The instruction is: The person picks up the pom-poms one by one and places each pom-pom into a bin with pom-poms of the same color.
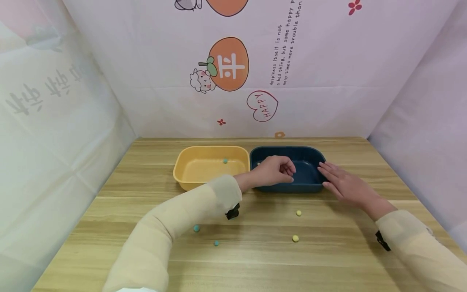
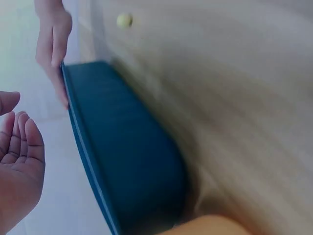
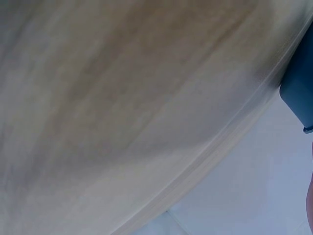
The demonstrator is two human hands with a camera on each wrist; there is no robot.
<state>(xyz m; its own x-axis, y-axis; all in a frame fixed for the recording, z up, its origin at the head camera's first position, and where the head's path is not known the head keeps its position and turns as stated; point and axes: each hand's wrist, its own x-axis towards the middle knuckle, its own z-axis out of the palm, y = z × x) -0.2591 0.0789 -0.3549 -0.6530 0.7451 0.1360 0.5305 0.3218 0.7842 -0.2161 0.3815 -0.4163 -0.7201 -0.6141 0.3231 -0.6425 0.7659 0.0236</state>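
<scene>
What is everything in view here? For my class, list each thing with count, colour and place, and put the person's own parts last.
Table: 1, brown wood-grain, beneath the trays
Yellow tray: 1, yellow, far side of the table, left
Blue tray: 1, dark blue, right beside the yellow tray
Teal balls: 3 visible, one in the yellow tray, two on the table
Yellow balls: 2 visible, on the table before the blue tray
Pale speck: 1, in the blue tray's left end, too small to identify
Printed cloth: pieces uncountable, whitish, back and sides
Black pieces: 2, black, at the cuffs
Sleeves: 2, cream, on both arms
Left hand: 1, above the blue tray
Right hand: 1, touching the blue tray's right rim
</scene>
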